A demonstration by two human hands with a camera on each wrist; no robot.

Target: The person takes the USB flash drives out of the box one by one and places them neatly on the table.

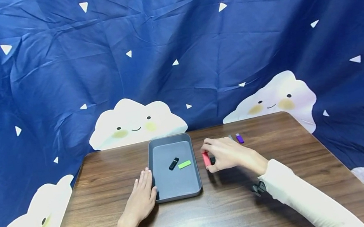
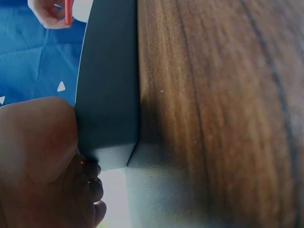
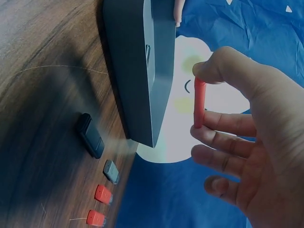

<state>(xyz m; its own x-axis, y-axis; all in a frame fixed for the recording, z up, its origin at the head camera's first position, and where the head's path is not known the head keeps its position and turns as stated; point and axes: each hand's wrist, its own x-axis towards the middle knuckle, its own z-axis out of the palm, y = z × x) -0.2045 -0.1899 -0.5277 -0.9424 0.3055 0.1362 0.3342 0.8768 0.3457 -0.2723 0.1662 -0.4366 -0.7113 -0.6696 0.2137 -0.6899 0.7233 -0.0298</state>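
Observation:
My right hand (image 1: 226,154) pinches a red USB stick (image 1: 206,159) between thumb and fingertips, raised just right of a grey tray (image 1: 175,187). In the right wrist view the red stick stands lengthwise between thumb and fingers, apart from the tray. With its fingers extended, my left hand (image 1: 140,199) rests against the tray's left side. Inside the tray lie a black USB stick (image 1: 174,164) and a bright green stick (image 1: 184,164). Beneath my right hand is another black USB stick (image 3: 90,136), on the table and partly hidden in the head view.
Beyond my right hand a purple USB stick (image 1: 240,138) lies on the wooden table (image 1: 278,142). The right wrist view shows a small grey stick (image 3: 111,171) and two red sticks (image 3: 103,194) in a row. A blue cloud-print cloth (image 1: 162,73) hangs behind the table.

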